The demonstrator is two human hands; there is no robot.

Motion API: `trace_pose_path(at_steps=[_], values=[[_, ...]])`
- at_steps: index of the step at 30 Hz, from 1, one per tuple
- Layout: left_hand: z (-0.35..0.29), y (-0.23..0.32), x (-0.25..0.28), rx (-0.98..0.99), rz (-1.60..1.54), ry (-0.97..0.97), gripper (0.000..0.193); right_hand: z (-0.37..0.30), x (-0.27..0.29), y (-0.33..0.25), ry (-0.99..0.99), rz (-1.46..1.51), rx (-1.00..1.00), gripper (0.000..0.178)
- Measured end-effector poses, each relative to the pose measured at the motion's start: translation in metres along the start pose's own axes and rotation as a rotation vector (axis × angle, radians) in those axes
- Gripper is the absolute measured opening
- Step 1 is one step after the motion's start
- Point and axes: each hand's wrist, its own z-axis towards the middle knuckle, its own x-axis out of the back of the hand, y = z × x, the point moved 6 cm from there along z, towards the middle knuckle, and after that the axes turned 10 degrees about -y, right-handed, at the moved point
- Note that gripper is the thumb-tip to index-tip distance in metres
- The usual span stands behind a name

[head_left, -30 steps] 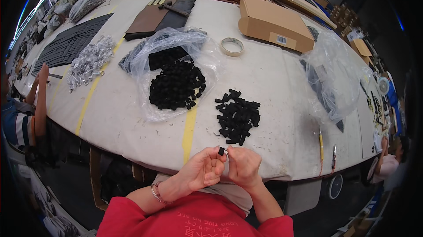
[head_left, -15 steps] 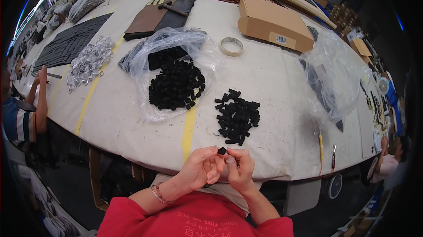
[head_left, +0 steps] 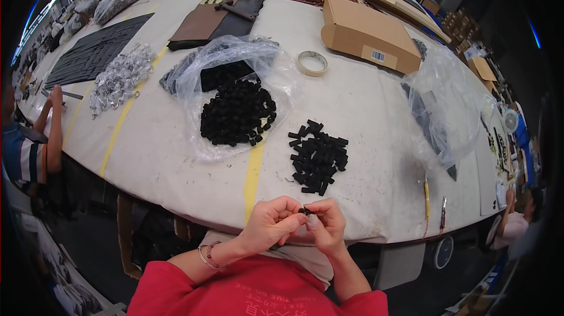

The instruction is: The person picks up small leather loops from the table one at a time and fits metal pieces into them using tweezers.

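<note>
Between the fingertips of both hands, just over the table's near edge, is a small black piece (head_left: 305, 211), mostly covered by the fingers. My left hand (head_left: 272, 222) pinches it from the left, thumb against forefinger. From the other side my right hand (head_left: 325, 225) grips it with thumb and forefinger. Beyond the hands lies a loose pile of short black tube-like pieces (head_left: 318, 156). Farther left, a clear plastic bag (head_left: 205, 148) lies spread out with a heap of small black rounded pieces (head_left: 235, 115) on it.
A tape roll (head_left: 312, 64) and a cardboard box (head_left: 371, 34) lie farther back. At right are a crumpled plastic bag (head_left: 446, 98), a yellow-handled tool (head_left: 427, 198) and a slim dark tool (head_left: 443, 213). Silvery hardware (head_left: 120, 78) lies left, near a co-worker's hand (head_left: 56, 97).
My hands have come closer together. The left thumb and fingers have closed onto the black piece, which is now more hidden and slightly lower and to the right.
</note>
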Motion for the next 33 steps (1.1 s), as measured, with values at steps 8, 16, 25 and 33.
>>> trace_pose_path(at_steps=[8,16,25,33], values=[[0.004,-0.004,0.001,0.147,-0.214,-0.23,0.013,0.001,0.005,0.001,-0.111,0.03,-0.117,0.011],[-0.001,0.012,0.001,-0.275,0.49,0.054,0.02,0.0,0.001,-0.022,0.077,-0.662,0.345,0.017],[-0.002,0.009,0.002,-0.349,0.525,0.192,0.017,0.001,-0.013,-0.028,0.12,-1.004,0.45,0.023],[0.02,0.078,0.082,-0.328,1.374,0.641,0.02,0.036,0.091,-0.016,0.401,-1.017,-0.11,0.018]])
